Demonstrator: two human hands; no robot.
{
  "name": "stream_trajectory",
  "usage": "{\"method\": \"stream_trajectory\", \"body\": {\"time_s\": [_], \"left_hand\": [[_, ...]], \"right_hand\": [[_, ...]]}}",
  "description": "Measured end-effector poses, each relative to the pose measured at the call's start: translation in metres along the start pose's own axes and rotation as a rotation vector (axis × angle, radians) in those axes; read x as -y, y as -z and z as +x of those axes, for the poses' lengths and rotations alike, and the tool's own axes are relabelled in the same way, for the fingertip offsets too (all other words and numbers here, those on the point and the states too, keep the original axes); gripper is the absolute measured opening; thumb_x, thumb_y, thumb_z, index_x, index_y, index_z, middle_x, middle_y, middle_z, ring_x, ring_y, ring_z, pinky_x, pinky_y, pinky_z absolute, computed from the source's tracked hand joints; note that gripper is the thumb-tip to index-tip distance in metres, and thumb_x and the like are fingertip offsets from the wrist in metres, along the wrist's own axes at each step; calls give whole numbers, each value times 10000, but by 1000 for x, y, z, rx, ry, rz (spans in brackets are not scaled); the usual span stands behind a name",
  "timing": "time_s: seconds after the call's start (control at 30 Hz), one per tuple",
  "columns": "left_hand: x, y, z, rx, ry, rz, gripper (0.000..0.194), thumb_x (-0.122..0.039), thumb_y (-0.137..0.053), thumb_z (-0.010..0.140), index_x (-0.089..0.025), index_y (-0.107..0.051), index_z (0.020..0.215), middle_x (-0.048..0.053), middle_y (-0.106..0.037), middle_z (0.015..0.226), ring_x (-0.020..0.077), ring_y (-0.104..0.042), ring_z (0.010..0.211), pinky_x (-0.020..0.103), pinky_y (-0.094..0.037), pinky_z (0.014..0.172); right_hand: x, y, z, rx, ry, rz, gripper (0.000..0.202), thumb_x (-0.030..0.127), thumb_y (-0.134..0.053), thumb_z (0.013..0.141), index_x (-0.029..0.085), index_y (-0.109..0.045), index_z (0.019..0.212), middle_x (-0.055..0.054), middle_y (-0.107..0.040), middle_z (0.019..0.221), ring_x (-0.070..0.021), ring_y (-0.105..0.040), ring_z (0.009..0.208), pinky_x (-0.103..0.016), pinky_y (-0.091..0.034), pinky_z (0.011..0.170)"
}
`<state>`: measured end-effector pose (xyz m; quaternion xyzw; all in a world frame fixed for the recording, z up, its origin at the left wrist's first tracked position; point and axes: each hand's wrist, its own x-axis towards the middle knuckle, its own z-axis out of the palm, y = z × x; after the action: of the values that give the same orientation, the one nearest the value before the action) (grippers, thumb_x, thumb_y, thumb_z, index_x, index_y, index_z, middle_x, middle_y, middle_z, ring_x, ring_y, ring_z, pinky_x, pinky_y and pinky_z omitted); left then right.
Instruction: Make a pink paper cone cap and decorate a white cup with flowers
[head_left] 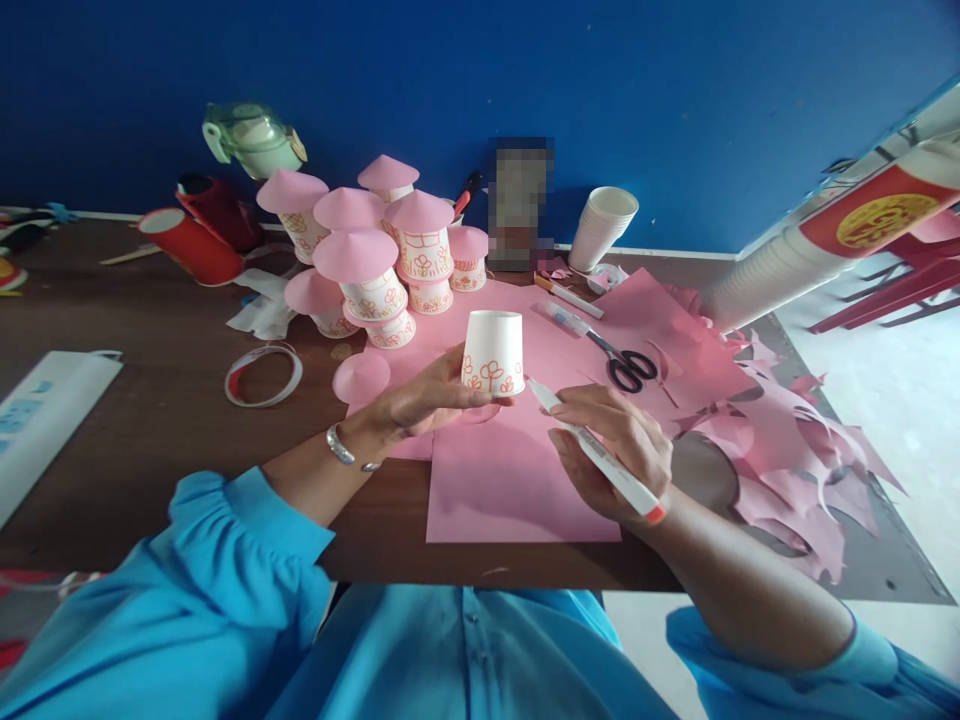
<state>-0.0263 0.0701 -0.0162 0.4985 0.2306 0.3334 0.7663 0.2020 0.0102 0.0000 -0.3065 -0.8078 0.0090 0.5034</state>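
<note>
My left hand (431, 392) grips a white paper cup (493, 345), held upside down with its rim at the bottom. Red flowers are drawn along the cup's lower side. In my right hand (619, 445) is a white marker (611, 468) with a red end, its tip pointing at the cup's right edge. Whether the tip touches the cup, I cannot tell. Beneath both hands lies a sheet of pink paper (510, 500). Behind the cup stand several decorated paper cups with pink cone roofs (356, 257), some stacked in two tiers.
Black-handled scissors (631, 370) lie on pink paper, near cut pink scraps (787, 470) at the right. Stacked white cups (604, 228) lean by the blue wall. Leftward are a tape roll (263, 375), a red tube (191, 247) and a green-lidded container (255, 138). A pink cone (361, 378) lies nearby.
</note>
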Motion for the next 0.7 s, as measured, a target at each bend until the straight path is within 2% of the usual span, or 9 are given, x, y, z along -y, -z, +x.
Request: {"method": "stream_trajectory", "body": {"time_s": [0.2,0.37,0.47,0.6,0.7], "left_hand": [[13,7,6,-17,-44,-106,505,-272,-816,816,-275,-642,1291,90,-716,1224,262,-699,1135,443,-545,1058],[6,2,4,-3,-12,-107,426,-249,-817,807,-232,-667,1205,82,-721,1195,251,-691,1135,439,-516,1076],[0,-3,2,-4,35,-59,446,-263,-854,768,-205,-660,1166,80,-725,1132,259,-686,1098,433,-520,1018],[-1,-5,4,11,71,-12,448,-294,-877,741,-180,-654,1113,80,-714,1039,246,-671,1009,361,-522,857],[0,-4,6,-1,64,7,418,-301,-872,751,-182,-649,1084,63,-696,1003,221,-652,960,348,-510,834]], "right_hand": [[-2,-2,-3,20,-12,2,257,175,-647,954,207,-614,1207,-100,-760,995,-221,-779,890,-315,-645,681],[-1,-4,-1,66,-30,31,270,149,-648,950,204,-617,1212,-108,-778,1023,-215,-788,910,-305,-656,722],[-1,-5,-1,75,3,36,274,148,-645,955,203,-609,1220,-116,-783,1045,-216,-793,916,-312,-668,715],[-1,-5,-1,96,40,50,258,146,-650,958,185,-605,1209,-129,-784,1040,-211,-795,913,-300,-671,704],[-1,-5,-1,92,64,66,229,136,-648,959,157,-609,1183,-142,-780,1010,-206,-792,914,-296,-669,729]]}}
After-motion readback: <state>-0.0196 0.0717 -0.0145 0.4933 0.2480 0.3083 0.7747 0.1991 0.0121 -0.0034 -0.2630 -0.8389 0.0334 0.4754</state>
